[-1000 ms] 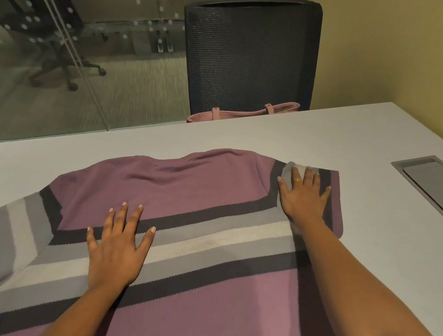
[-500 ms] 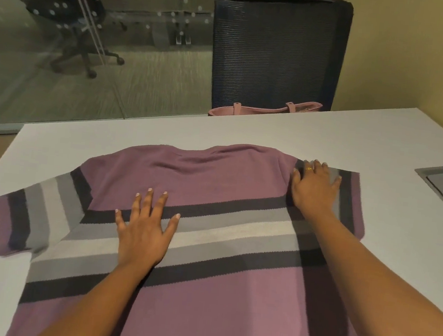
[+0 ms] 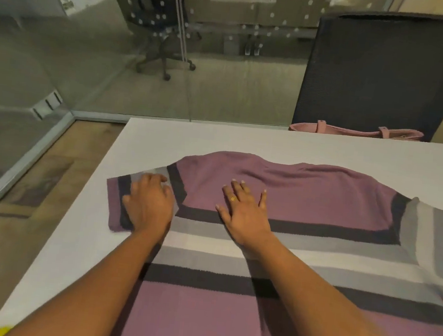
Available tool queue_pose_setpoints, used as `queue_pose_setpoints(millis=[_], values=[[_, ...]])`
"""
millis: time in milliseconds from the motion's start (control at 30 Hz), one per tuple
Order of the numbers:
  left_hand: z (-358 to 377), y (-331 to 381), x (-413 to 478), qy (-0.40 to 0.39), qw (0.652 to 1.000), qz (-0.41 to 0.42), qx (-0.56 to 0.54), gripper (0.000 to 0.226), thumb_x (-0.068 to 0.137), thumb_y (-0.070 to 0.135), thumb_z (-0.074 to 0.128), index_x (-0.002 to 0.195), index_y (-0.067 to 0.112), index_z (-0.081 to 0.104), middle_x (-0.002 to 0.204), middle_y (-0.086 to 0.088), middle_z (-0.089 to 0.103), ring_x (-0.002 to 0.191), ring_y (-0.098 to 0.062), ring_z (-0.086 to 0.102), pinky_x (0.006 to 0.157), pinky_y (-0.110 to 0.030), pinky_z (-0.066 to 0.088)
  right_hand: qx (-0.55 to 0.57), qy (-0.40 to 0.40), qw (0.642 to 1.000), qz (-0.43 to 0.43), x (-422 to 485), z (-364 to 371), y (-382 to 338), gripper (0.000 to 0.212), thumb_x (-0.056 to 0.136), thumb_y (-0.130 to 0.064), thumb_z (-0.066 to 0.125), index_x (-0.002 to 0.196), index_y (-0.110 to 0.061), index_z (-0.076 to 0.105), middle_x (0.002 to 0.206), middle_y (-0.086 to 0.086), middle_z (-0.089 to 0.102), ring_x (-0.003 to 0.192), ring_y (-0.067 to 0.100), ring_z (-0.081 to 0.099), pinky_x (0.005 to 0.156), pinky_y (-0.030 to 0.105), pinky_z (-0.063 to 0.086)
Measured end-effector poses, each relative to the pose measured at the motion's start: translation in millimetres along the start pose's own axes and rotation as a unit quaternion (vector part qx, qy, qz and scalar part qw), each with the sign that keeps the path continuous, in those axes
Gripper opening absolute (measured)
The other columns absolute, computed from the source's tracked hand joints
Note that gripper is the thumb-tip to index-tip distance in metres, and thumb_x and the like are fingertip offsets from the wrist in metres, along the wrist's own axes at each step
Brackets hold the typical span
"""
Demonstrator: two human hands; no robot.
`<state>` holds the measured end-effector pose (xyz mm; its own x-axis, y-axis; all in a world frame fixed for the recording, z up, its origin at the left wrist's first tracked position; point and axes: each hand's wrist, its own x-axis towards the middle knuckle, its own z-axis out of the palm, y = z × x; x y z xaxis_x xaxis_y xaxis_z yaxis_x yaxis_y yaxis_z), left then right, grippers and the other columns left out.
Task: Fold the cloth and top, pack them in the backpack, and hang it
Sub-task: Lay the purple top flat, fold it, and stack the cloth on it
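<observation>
striped top (image 3: 307, 198) is spread flat on the table (image 3: 245, 140), right hand (image 3: 246, 211) pressing its chest with fingers splayed, left hand (image 3: 148, 206) resting loose-fingered on the sleeve (image 3: 117, 200), so folding's barely begun imo, next is gripping that sleeve and flipping it inward

The top (image 3: 293, 202) lies spread on the desk (image 3: 163, 139); behind the desk stands a chair (image 3: 383, 75), a bag (image 3: 355, 130) before its backrest.
</observation>
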<state>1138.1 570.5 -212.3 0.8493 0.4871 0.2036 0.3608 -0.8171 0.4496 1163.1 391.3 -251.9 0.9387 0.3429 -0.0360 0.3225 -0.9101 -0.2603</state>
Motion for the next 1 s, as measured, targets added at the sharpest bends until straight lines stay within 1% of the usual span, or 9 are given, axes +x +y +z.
queue_pose_setpoints(millis=[33,133,300,433,533,600,667,833,1000], values=[[-2.5,-9.4,5.4,-0.019,0.999,-0.031,0.036,0.033,0.097,0.028,0.042,0.121,0.010,0.056,0.128,-0.013,0.053,0.117,-0.032,0.048,0.095,-0.045,0.037,-0.008,0.003,1.000,0.000,1.1,2.9,0.0,0.060,0.096,-0.053,0.016,0.149,-0.024,0.013,0.158,0.001,0.006,0.146,0.018,0.000,0.113,0.055,-0.009],[2.2,-39.7,19.0,-0.117,0.983,-0.015,0.142,0.050,0.097,0.045,0.031,0.138,0.018,0.040,0.147,-0.010,0.037,0.132,-0.031,0.037,0.105,-0.052,0.030,-0.022,0.003,1.000,0.005,2.6,6.6,2.6,0.062,0.094,-0.056,0.011,0.149,-0.027,0.010,0.158,-0.002,0.003,0.146,0.016,-0.003,0.113,0.052,-0.010],[16.6,-71.3,30.7,-0.182,0.972,0.001,0.147,0.063,0.095,0.055,0.019,0.149,0.027,0.005,0.159,-0.001,-0.002,0.146,-0.025,-0.003,0.113,-0.058,0.003,-0.025,0.007,1.000,0.002,2.7,8.5,2.8,0.070,0.086,-0.058,0.003,0.149,-0.028,0.009,0.158,-0.003,0.003,0.146,0.014,-0.004,0.114,0.048,-0.011],[17.8,-79.4,39.3,-0.175,0.974,0.013,0.144,0.064,0.094,0.057,0.019,0.149,0.030,0.002,0.159,0.001,-0.005,0.146,-0.022,-0.008,0.112,-0.059,-0.002,-0.025,0.004,1.000,0.005,3.8,7.3,2.2,0.071,0.087,-0.062,0.003,0.148,-0.029,0.013,0.158,-0.003,0.007,0.146,0.014,0.002,0.115,0.050,-0.005],[18.4,-79.0,39.8,-0.148,0.979,0.021,0.142,0.063,0.094,0.057,0.022,0.149,0.029,0.009,0.159,0.000,0.002,0.146,-0.022,-0.003,0.111,-0.060,-0.002,-0.037,0.067,0.997,0.013,10.3,-2.6,-3.7,0.054,0.096,-0.051,0.021,0.136,-0.022,0.041,0.148,0.000,0.036,0.138,0.018,0.029,0.112,0.047,0.015],[18.2,-76.9,41.6,-0.111,0.984,0.037,0.138,0.060,0.094,0.054,0.026,0.147,0.026,0.021,0.157,-0.003,0.014,0.146,-0.024,0.006,0.112,-0.060,0.000,-0.034,0.122,0.992,0.009,25.0,-10.6,-7.2,0.042,0.098,-0.041,0.029,0.127,-0.019,0.050,0.139,0.001,0.047,0.129,0.018,0.039,0.107,0.041,0.021],[18.9,-74.7,43.8,-0.095,0.984,0.057,0.137,0.058,0.095,0.052,0.027,0.145,0.024,0.025,0.156,-0.004,0.018,0.145,-0.026,0.009,0.113,-0.058,0.001,-0.018,0.110,0.994,0.006,44.5,-15.1,-5.9,0.042,0.099,-0.038,0.029,0.134,-0.019,0.044,0.147,0.002,0.037,0.136,0.019,0.031,0.110,0.043,0.018],[25.2,-81.2,48.8,-0.150,0.980,0.058,0.115,0.058,0.095,0.053,0.024,0.148,0.030,0.014,0.158,-0.001,0.007,0.146,-0.025,0.003,0.113,-0.057,0.004,-0.045,-0.054,0.997,0.042,77.0,-11.8,9.0,0.062,0.093,-0.060,0.017,0.149,-0.034,0.007,0.158,-0.003,-0.004,0.146,0.018,-0.004,0.110,0.063,-0.004],[23.6,-89.8,60.2,-0.153,0.984,0.052,0.072,0.055,0.097,0.048,0.027,0.148,0.028,0.018,0.158,-0.003,0.009,0.145,-0.024,0.004,0.114,-0.054,0.003,-0.071,-0.080,0.993,0.054,91.0,-15.5,17.6,0.067,0.090,-0.065,0.012,0.148,-0.034,-0.003,0.158,-0.003,-0.011,0.145,0.017,-0.010,0.109,0.063,-0.008]])
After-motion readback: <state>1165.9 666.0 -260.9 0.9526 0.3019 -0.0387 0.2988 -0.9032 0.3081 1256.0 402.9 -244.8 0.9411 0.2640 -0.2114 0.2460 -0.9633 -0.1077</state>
